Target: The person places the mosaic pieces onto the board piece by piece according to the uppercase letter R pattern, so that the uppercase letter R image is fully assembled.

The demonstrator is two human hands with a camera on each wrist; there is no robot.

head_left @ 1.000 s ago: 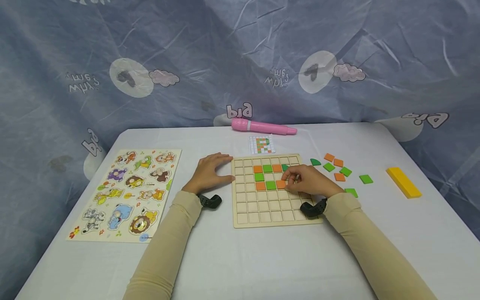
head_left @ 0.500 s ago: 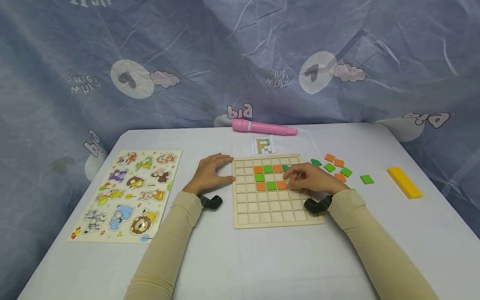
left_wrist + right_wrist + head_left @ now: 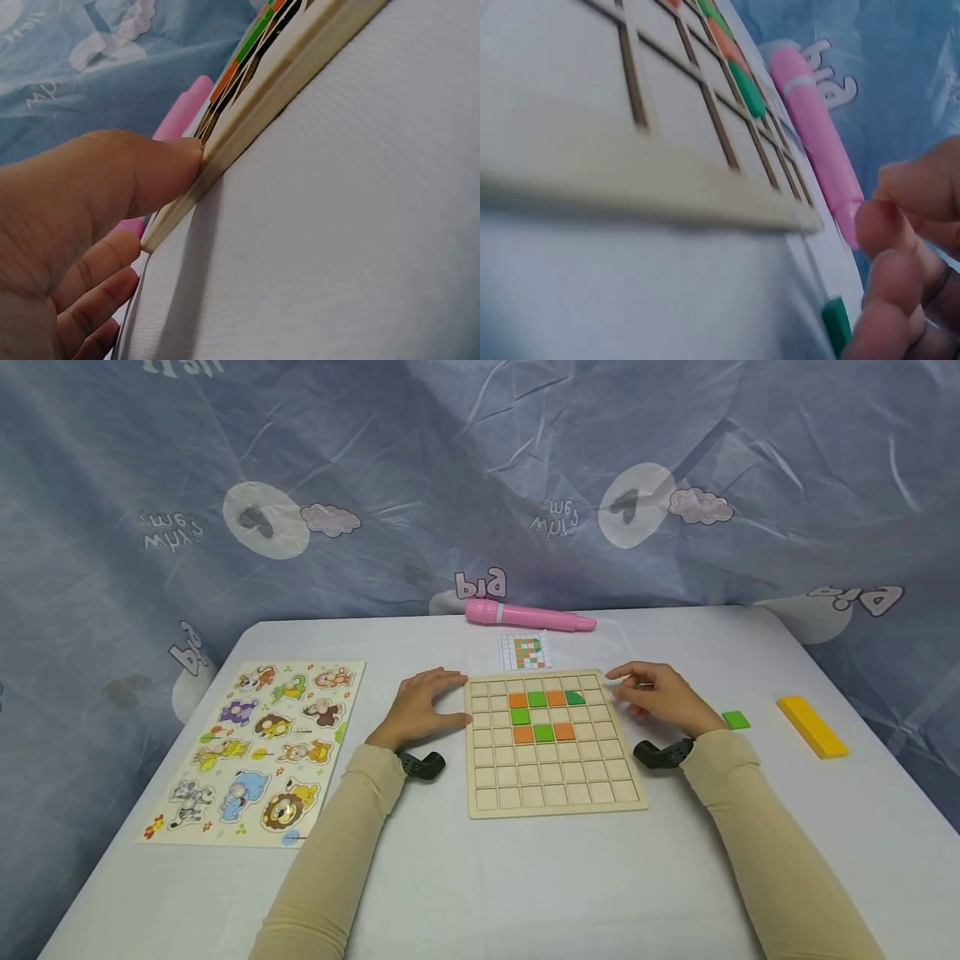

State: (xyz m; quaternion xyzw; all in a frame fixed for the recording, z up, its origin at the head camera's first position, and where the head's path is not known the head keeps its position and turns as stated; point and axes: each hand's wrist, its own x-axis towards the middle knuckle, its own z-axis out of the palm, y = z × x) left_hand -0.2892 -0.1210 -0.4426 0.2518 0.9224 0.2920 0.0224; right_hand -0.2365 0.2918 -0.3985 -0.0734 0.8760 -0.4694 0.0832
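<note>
My left hand (image 3: 418,710) rests at the left edge of a wooden grid board (image 3: 553,773); in the left wrist view its thumb (image 3: 161,169) touches the board's rim. Orange and light green square tiles sit in the grid, with a dark green rounded piece (image 3: 574,697) at the right end of their top row. My right hand (image 3: 660,693) is just off the board's upper right corner, fingers loosely bent, nothing visible between them. Below it in the right wrist view lies another dark green piece (image 3: 838,326), hidden by that hand in the head view.
A small pattern card (image 3: 525,652) and a pink pen-like stick (image 3: 529,615) lie behind the board. To the right are a green tile (image 3: 736,719) and a yellow bar (image 3: 812,727). An animal puzzle board (image 3: 255,752) lies left. My right hand covers other loose tiles.
My right hand has lifted away from the dark green piece in the grid and moved right, off the board, over the loose tiles. My left hand has stayed in place.
</note>
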